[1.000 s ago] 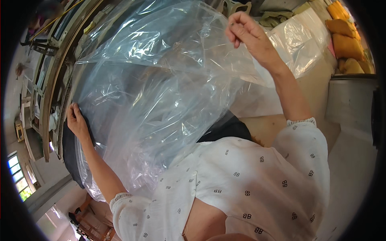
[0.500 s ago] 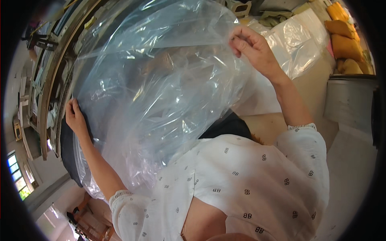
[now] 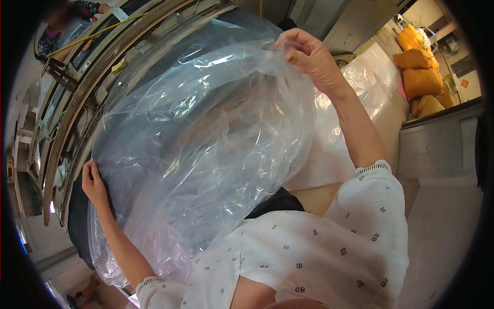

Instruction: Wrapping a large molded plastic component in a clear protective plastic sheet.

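Workshop clutter fills the far left, where another person's patterned sleeve shows at the top beyond a thin yellow rod that slants over long rails; these run from the lower left up to the top edge, with a small yellow block beside them. Next to the rails, low down, hangs dark material, and just above it the left hand has thumb and fingers pinched together on the left edge of a clear plastic sheet. That sheet spreads across the middle, between the two hands, wrinkled and full of bright glints, with dark and greyish shapes visible through it; its lower part lies against the wearer's white shirt, which carries small dark marks. Black cloth shows between shirt and sheet. Up at the sheet's right corner, the right hand grasps a gathered bit of the plastic between thumb and bent fingers. Right of that hand, more shiny plastic is laid out, near a stack of orange-yellow sacks. Below the sacks, a grey panel stands at the far right.
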